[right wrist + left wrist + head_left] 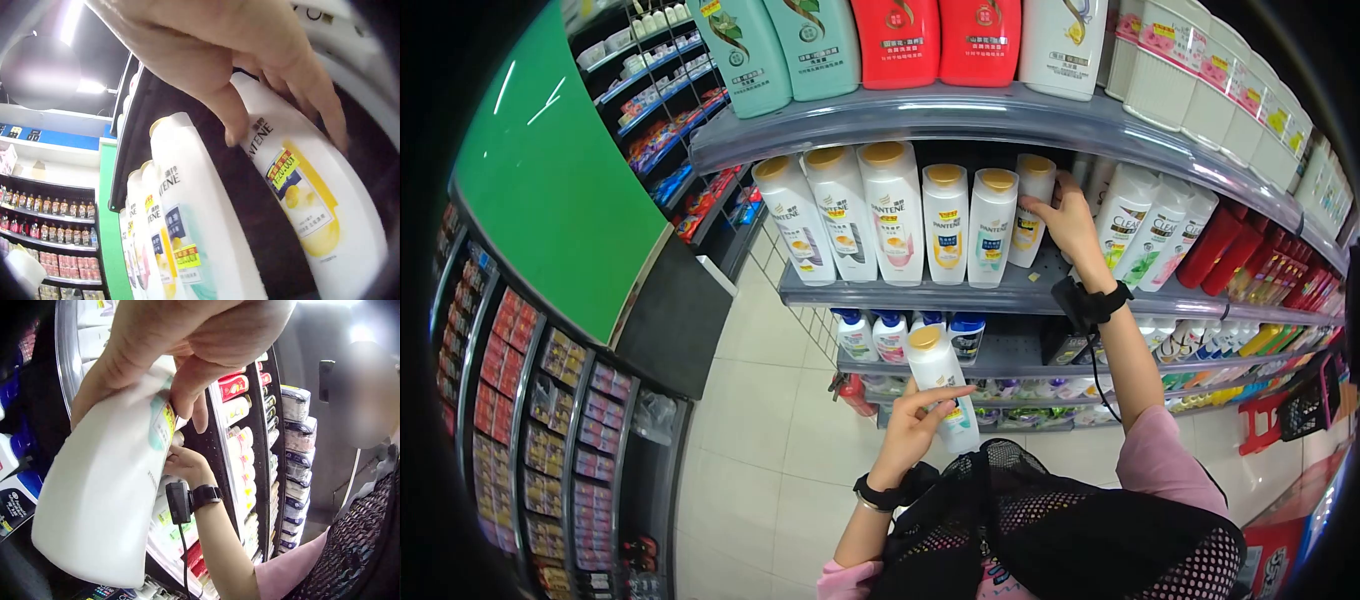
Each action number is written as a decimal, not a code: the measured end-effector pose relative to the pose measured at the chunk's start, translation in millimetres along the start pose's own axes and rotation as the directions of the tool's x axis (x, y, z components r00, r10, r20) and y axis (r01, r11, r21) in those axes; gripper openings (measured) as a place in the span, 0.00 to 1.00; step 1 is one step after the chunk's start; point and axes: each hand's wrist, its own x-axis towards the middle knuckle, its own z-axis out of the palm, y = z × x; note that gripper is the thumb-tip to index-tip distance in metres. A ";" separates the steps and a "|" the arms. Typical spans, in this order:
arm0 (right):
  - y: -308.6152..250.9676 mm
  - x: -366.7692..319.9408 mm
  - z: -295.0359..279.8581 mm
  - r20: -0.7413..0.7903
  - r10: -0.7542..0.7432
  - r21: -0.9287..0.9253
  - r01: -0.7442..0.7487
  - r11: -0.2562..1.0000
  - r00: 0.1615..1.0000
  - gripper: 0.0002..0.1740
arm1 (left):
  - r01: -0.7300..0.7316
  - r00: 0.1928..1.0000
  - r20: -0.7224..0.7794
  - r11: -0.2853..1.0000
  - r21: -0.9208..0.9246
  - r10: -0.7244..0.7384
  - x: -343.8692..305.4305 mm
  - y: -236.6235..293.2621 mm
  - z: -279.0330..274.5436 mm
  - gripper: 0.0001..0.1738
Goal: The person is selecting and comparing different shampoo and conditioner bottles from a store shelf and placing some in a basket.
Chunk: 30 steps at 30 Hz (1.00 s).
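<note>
My left hand [912, 430] grips a white bottle [940, 385] with a gold cap and a teal label, held low in front of the shelves. In the left wrist view the bottle [103, 487] fills the lower left, with the fingers [187, 387] round its upper part. My right hand [1068, 222] reaches onto the middle shelf and holds a white bottle with a yellow label [1030, 225] by its upper part. That bottle [312, 200] leans in the right wrist view, thumb on one side, fingers on the other [219, 62]. A teal-label bottle [993, 230] stands to its left.
More Pantene bottles [890, 215] line the middle shelf [1000, 296] on the left, Clear bottles [1130, 215] on the right. Large green and red bottles [897, 45] stand above. Below are blue-capped bottles [855, 335]. A green panel [550, 170] and packed shelves are at the left.
</note>
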 end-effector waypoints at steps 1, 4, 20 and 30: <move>6.9 0.6 -0.4 0.035 -0.006 -0.028 0.007 1.000 0.999 0.26 | 0.000 1.000 -0.001 1.000 -0.001 0.000 -0.1 0.1 -0.4 0.13; 25.9 -7.1 0.0 0.185 0.164 -0.046 -0.158 0.986 0.969 0.25 | 0.024 1.000 0.003 1.000 -0.017 -0.024 0.6 1.5 0.1 0.13; 14.5 23.3 51.0 0.471 0.145 0.124 -0.228 0.966 0.870 0.23 | 0.076 0.996 0.049 0.997 0.013 -0.077 5.5 1.8 10.5 0.13; 14.7 31.1 55.7 0.684 0.122 0.299 -0.429 0.852 0.719 0.23 | 0.078 0.997 0.001 0.997 0.017 -0.078 2.3 4.5 11.7 0.12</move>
